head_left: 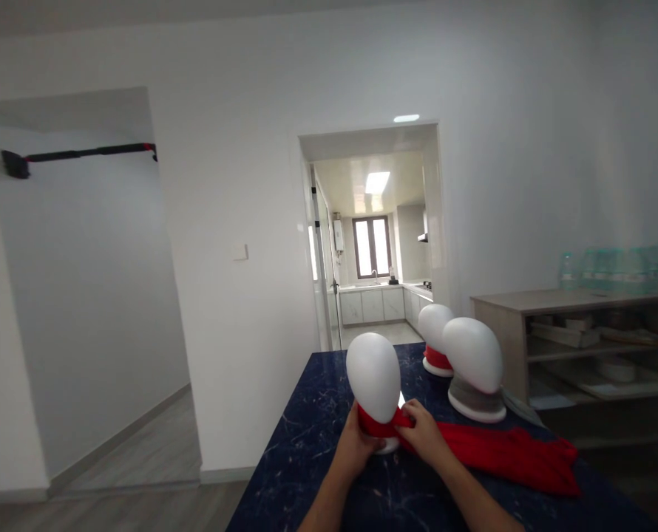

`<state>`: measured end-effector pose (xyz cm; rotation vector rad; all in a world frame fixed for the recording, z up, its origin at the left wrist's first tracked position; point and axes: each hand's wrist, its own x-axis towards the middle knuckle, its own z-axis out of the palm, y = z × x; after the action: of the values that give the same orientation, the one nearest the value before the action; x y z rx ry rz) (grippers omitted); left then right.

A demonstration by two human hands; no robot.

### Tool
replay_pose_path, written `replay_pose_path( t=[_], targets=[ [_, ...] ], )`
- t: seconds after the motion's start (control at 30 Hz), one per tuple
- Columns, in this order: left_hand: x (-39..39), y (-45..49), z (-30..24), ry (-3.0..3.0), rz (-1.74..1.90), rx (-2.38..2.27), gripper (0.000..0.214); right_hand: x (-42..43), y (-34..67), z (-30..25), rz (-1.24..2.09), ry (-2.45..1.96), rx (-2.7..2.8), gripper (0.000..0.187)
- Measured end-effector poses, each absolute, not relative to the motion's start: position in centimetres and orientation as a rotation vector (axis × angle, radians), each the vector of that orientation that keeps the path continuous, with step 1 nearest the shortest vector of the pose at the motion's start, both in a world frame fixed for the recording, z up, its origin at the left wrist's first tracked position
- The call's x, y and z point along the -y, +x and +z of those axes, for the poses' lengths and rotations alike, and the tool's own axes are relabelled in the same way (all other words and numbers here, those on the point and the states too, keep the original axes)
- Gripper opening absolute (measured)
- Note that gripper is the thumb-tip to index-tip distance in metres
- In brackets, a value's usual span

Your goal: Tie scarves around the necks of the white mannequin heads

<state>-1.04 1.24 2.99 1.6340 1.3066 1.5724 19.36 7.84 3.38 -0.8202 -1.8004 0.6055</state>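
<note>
A white featureless mannequin head [373,375] stands on the dark blue marbled table [307,436], with a red scarf [506,448] wound round its neck and trailing off to the right across the tabletop. My left hand [355,445] is closed on the scarf at the left side of the neck. My right hand [423,432] pinches the scarf just right of the neck. Behind stand two more white heads: one with a grey scarf [473,358] and one with a red scarf [434,325].
A wooden shelf unit [534,318] with boxes and water bottles [622,267] stands at the right wall. Ahead, a doorway [376,236] opens onto a kitchen. An opening at the left has a black pull-up bar [79,155] across it.
</note>
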Motion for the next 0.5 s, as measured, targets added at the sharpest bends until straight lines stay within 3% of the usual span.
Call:
replay_pose_path(
  t=[0.1,0.3,0.5],
  targets=[
    [-1.2,-1.1,2.9,1.640,1.550,-1.309,0.106,-6.5,20.7,5.0,0.683,-0.754,1.862,0.016],
    [-1.6,-0.9,2.8,1.651,1.593,-1.114,0.116,-1.3,23.6,4.8,0.835,-0.816,2.009,0.013],
    [-1.2,-0.2,3.6,1.622,1.578,-1.041,0.110,5.1,22.9,1.7,0.667,-1.020,1.931,0.013]
  ],
)
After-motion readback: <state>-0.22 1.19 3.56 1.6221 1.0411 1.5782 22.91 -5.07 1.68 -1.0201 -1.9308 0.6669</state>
